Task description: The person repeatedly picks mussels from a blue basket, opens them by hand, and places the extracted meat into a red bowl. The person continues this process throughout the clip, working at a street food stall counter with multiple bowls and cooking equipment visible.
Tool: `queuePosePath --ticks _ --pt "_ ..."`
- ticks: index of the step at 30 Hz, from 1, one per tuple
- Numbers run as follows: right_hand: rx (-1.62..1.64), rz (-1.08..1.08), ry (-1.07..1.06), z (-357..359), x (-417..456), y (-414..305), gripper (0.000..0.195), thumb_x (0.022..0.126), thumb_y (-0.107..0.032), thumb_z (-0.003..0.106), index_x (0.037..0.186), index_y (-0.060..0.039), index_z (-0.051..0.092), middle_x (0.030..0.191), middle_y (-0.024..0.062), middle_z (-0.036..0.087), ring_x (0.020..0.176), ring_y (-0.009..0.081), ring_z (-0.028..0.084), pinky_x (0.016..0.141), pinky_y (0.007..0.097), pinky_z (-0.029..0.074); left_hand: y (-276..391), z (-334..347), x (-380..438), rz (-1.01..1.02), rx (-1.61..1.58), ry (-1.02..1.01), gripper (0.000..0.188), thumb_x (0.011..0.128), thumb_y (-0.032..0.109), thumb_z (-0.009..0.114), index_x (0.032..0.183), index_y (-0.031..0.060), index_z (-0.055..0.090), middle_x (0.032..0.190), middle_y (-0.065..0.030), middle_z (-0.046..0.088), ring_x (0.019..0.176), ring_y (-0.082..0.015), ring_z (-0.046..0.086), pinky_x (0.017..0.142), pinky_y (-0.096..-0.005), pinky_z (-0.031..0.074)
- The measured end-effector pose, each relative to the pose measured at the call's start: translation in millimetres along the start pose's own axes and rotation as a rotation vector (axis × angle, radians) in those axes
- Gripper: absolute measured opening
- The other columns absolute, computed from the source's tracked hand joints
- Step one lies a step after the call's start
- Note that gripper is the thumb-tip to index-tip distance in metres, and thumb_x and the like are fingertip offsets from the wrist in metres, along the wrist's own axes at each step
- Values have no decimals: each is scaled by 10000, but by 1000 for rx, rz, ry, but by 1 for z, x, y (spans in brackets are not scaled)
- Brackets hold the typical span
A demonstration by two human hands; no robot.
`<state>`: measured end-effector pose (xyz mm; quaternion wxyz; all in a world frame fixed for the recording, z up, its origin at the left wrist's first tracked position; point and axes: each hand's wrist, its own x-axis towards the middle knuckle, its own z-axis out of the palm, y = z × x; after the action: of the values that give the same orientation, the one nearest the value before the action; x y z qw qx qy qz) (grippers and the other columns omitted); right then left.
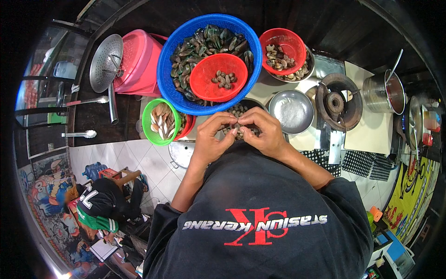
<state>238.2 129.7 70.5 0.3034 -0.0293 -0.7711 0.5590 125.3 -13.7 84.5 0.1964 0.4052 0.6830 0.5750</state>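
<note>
My left hand and my right hand meet at the fingertips, pinching a small brown shell between them. Its details are mostly hidden by my fingers. Beneath and behind them, small round shellfish fill a bowl partly covered by my hands. Just beyond stands a large blue plastic basket of green mussels. A red plastic basket rests on those mussels, with several small shellfish inside. An empty-looking metal bowl is right of my right hand.
A green basket of elongated shellfish stands left, near pink containers and a perforated metal skimmer. Right are a red basket of clams, a gas burner and a steel pot. Another person sits lower left.
</note>
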Motion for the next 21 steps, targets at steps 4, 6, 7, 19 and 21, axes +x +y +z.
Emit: queuePosePath --ticks 4,6,7,19,21 --pt "-20 -33 -18 0 -1 1 180 749 -4 668 916 15 604 896 140 610 809 270 628 710 353 512 -3 -1 -3 -22 -18 -8 209 737 -67 654 945 -50 641 979 -136 656 902 -191 664 780 -292 548" --pt "-33 -18 -9 1 -2 0 182 749 -5 667 915 17 597 891 143 607 804 274 627 702 352 515 -2 5 -5 -16 26 36 212 727 -61 654 937 -48 635 971 -142 656 891 -207 667 773 -301 545" --pt "-40 -10 -5 2 -2 -1 182 749 -5 667 915 19 594 889 145 605 801 277 627 699 352 516 -1 8 -6 -13 48 58 213 721 -58 654 933 -48 632 966 -145 655 886 -215 668 769 -305 544" --pt "-64 31 34 5 -2 -2 190 711 6 655 883 23 575 862 152 591 768 288 618 677 361 512 12 15 -1 177 324 86 239 701 -33 649 937 -26 612 903 -174 637 851 -330 657 745 -373 525" --pt "-63 33 30 5 -2 -1 194 710 6 657 884 23 574 860 149 591 765 286 617 677 360 511 12 14 -2 180 332 80 239 700 -34 650 935 -26 611 905 -174 638 853 -331 657 746 -374 527"
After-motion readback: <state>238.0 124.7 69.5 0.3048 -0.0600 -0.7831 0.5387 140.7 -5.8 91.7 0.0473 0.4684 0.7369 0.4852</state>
